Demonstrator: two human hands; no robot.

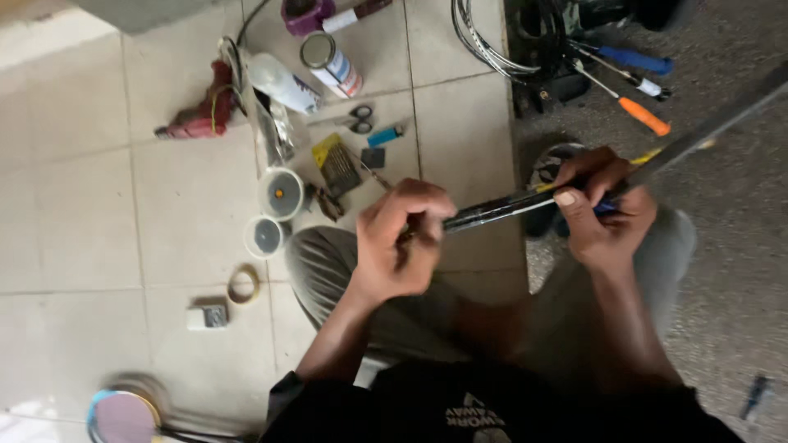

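A long dark racket shaft [509, 203] runs from the middle of the view up to the right edge. My right hand [603, 209] grips it around the middle, thumb on top. My left hand [402, 238] is closed around its lower left end, fingers pinched at the tip; what lies under the fingers is hidden. Both hands hover above my knees over the tiled floor [98, 205].
Scattered on the tiles: a red power tool [197, 115], a spray can [331, 64], scissors [355, 119], a blue lighter [386, 135], two small round tins [281, 193], a tape ring [243, 284]. Screwdrivers [644, 115] and coiled string [484, 41] lie at upper right. A racket head [123, 414] shows at bottom left.
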